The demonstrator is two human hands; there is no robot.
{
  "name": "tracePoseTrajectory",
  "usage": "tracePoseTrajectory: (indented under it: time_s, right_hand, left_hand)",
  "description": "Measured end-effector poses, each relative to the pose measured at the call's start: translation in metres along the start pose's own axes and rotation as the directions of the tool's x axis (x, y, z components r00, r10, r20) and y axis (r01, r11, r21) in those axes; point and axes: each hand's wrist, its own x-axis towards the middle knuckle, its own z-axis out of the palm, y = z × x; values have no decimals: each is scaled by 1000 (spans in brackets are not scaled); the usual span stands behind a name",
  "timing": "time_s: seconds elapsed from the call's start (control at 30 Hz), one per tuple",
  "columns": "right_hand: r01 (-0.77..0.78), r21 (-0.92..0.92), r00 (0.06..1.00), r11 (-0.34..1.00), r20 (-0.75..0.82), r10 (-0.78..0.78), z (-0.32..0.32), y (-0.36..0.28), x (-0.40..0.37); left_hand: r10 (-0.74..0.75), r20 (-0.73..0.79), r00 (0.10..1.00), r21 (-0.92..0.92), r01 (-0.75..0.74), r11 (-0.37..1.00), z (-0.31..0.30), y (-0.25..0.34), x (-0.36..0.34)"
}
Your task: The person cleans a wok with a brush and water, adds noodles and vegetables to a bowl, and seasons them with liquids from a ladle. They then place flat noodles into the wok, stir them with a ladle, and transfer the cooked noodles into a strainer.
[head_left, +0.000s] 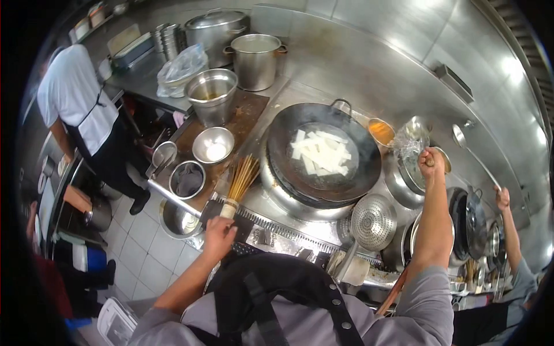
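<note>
My left hand is at the stove's front edge, fingers curled, just below the pale handle of a bamboo brush. What those fingers hold, if anything, is hidden. My right hand is closed in a fist on what looks like a ladle's handle end, above a metal basin. Around the ladle's head, clear, glinting splashes of water blur the view. Between my hands, a large black wok sits on the burner, steaming. White rectangular strips lie in liquid inside it.
A perforated strainer lies right of the wok, by an orange-filled container. Steel bowls and pots stand left. A person in white stands far left; another person's hand holds a ladle at right.
</note>
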Motion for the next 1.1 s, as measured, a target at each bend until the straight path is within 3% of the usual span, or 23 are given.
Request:
tracePoseTrajectory:
  time_s: [0.03, 0.07, 0.1, 0.13, 0.23, 0.4, 0.47, 0.5, 0.53, 0.57, 0.6, 0.63, 0.67, 0.7, 0.77, 0.83, 0.9, 1.03, 1.07, 1.1]
  right_hand:
    - [-18, -15, 1000, 1000, 16, 19, 19, 9, -4]
    - [157, -267, 987, 951, 6, -161, 25, 20, -16]
    - [309, -497, 942, 811, 43, -333, 27, 31, -27]
    - [291, -642, 949, 710, 98, -300, 20, 33, -30]
    - [289, -730, 906, 619, 1, -423, -12, 52, -34]
    - [271, -821, 869, 503, -16, -494, -97, 63, -31]
    - [56, -868, 906, 494, -164, -391, -106, 64, -44]
    - [55, -869, 905, 492, -165, -393, -108, 62, -45]
    - [35, -639, 922, 769, -277, -272, -111, 58, -45]
    - [4, -325, 934, 946, -337, -120, -113, 54, -45]
    - [6, -325, 934, 946, -337, -122, -114, 48, -45]
    - [55, -92, 961, 994, -264, -78, -112, 41, -43]
    - [78, 150, 982, 986, -180, -51, -109, 36, -40]
    - [77, 150, 983, 986, -177, -50, -104, 33, -35]
    - [76, 165, 997, 983, -22, -74, -86, 26, -19]
    - [132, 95, 991, 987, 13, -133, -48, 17, -6]
    - [117, 57, 992, 992, 44, -119, 9, 6, -15]
    - [55, -55, 988, 997, 150, -47, 63, 0, -18]
    - [260, -394, 965, 882, 130, -226, 85, 13, -38]
    - [397, -680, 903, 617, 170, -395, 99, 25, -52]
  left_hand:
    - [181, 34, 983, 304, -182, 935, 0, 5, 4]
    - [173, 31, 984, 308, -174, 936, 4, 7, 8]
    - [79, 103, 992, 352, -110, 930, 8, 6, 12]
    - [-19, 167, 986, 397, -50, 916, 11, 3, 15]
    - [-123, 247, 961, 422, 7, 906, 12, -9, 26]
    - [-77, 227, 971, 360, -10, 933, 12, -48, 28]
    - [9, 74, 997, 63, -14, 998, 5, -53, 25]
    - [9, 76, 997, 60, -14, 998, 6, -64, 22]
    - [-92, 75, 993, -203, 105, 973, 7, -77, 19]
    - [-188, 101, 977, -449, 214, 868, 11, -89, 17]
    - [-420, 365, 831, -724, 537, 433, -25, -46, 19]
    - [-418, 363, 833, -726, 534, 434, -36, -39, 15]
    - [-426, 358, 831, -781, 516, 352, -42, -36, 9]
    - [-435, 354, 828, -827, 494, 267, -47, -33, 3]
    - [-436, 332, 837, -816, 487, 313, -54, -26, -5]
    - [-470, 319, 823, -831, 482, 279, -56, -24, -9]
    - [-481, 318, 817, -827, 487, 281, -64, -18, -9]
    - [-483, 326, 813, -840, 483, 248, -73, -14, -9]
    - [-478, 329, 815, -838, 485, 250, -74, -15, -9]
    - [-473, 335, 815, -834, 490, 254, -75, -16, -9]
